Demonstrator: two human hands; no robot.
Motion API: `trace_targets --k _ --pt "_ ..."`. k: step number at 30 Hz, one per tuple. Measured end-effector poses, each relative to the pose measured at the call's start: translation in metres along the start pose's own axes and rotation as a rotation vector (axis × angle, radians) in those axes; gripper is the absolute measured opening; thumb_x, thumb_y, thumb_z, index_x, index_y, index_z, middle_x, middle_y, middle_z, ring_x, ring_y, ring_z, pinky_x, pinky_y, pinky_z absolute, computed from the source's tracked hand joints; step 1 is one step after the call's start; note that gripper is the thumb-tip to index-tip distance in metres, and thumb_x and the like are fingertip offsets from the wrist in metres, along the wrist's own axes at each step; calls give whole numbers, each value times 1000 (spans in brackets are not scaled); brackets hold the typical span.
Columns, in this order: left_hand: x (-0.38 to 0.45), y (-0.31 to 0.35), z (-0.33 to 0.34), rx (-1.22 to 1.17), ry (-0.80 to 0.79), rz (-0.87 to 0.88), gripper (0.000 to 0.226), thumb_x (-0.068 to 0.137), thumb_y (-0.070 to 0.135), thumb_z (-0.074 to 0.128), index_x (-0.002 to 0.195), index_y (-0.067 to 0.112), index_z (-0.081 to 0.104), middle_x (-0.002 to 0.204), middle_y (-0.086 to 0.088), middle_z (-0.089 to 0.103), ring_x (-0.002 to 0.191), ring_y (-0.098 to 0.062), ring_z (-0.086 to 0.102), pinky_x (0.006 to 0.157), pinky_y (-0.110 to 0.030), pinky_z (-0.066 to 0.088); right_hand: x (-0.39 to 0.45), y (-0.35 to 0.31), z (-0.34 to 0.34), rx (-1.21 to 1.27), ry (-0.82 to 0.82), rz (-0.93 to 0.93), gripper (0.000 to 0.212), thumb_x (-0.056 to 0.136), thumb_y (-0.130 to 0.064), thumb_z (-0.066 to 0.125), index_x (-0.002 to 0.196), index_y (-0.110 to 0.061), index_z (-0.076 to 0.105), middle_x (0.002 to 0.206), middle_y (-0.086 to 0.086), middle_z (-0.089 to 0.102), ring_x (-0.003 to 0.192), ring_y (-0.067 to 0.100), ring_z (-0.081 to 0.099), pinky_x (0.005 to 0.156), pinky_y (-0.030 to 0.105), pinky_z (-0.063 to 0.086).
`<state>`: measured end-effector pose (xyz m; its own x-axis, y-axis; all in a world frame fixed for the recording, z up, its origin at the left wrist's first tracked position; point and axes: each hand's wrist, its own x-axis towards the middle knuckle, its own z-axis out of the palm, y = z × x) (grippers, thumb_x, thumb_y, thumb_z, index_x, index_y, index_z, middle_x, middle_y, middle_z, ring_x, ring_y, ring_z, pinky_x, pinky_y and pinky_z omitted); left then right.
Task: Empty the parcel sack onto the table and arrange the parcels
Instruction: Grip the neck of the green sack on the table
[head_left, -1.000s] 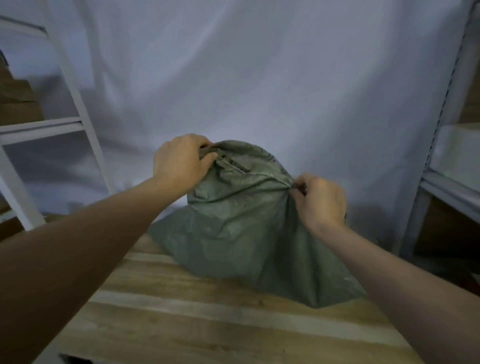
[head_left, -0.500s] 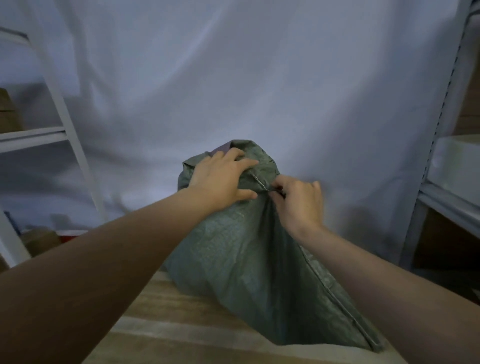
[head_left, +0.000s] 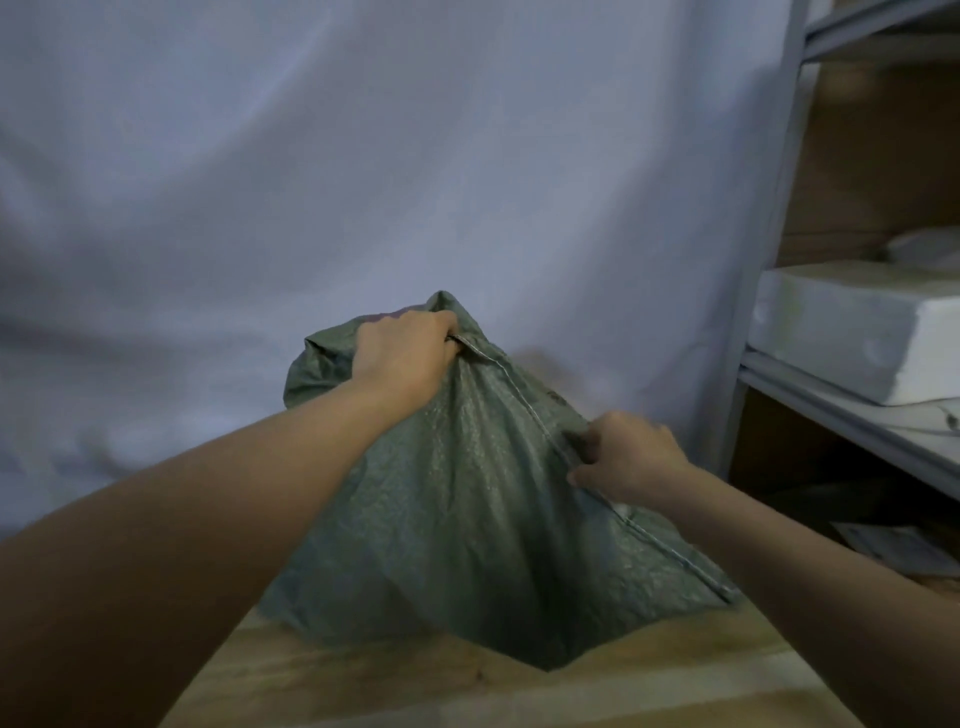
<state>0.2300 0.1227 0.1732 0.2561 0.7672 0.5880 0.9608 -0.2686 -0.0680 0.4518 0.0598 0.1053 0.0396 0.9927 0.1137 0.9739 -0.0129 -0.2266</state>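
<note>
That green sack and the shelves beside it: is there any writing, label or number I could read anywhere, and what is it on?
No text can be read here.
Green sack: a small dark mark near its seam, too blurred to read.
White box on the shelf: no print visible.
Flat packet lower right: faint marks, too blurred to read.
Both hands, the left hand and the right hand, grip the sack and hide part of it.

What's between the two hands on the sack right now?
In the head view, a taut run of the green sack with its stitched seam spans from the left hand down to the right hand; nothing else.
</note>
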Motion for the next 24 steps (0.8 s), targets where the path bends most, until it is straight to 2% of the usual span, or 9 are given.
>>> trace_targets --k 2,3,5,7,11,16,21,24 --pt "6 -10 0 -40 10 -11 23 101 37 42 94 24 61 92 1 66 83 -24 63 68 -35 43 4 -3 3 25 6 36 37 83 -33 73 62 -12 50 62 2 52 70 26 56 65 30 39" --pt "7 -15 0 -54 20 -12 23 101 36 42 94 25 60 92 2 66 82 -24 63 69 -35 43 7 -7 4 29 28 49 34 84 -27 71 62 -11 50 62 4 52 68 27 57 61 30 41" --pt "9 -24 -2 -88 43 -25 22 102 35 41 94 25 59 92 2 67 83 -24 62 66 -35 40 13 -18 -1 4 92 60 17 86 -17 65 72 -9 60 74 9 61 74 29 62 63 31 49" --pt "13 -35 -10 -159 77 -74 20 102 33 41 93 25 57 91 4 64 84 -25 60 65 -34 35 21 -31 -11 -17 166 53 9 89 -12 61 83 -6 64 86 13 66 80 33 64 68 36 55" --pt "35 -65 -40 -342 183 -225 14 101 31 42 90 32 52 91 6 54 84 -23 51 68 -33 32 42 -64 -55 -16 392 37 8 93 -7 55 95 -6 62 99 15 64 89 37 61 68 35 46" --pt "53 -102 -60 -531 322 -345 11 99 33 49 91 30 57 95 6 58 87 -22 52 71 -34 41 66 -102 -94 -48 633 -9 14 93 -2 52 102 -10 60 105 9 59 89 34 59 65 35 39" --pt "48 -133 -52 -655 326 -443 12 98 27 54 89 24 61 96 -2 64 93 -30 61 85 -46 52 86 -126 -97 -30 592 -65 12 93 -6 53 98 -13 62 102 9 64 90 34 61 67 34 41" --pt "53 -147 -53 -698 353 -485 13 97 24 55 85 21 62 91 -4 64 89 -31 61 84 -43 53 94 -138 -107 2 564 -102 12 95 -11 52 100 -13 63 104 10 66 92 34 61 70 35 44"
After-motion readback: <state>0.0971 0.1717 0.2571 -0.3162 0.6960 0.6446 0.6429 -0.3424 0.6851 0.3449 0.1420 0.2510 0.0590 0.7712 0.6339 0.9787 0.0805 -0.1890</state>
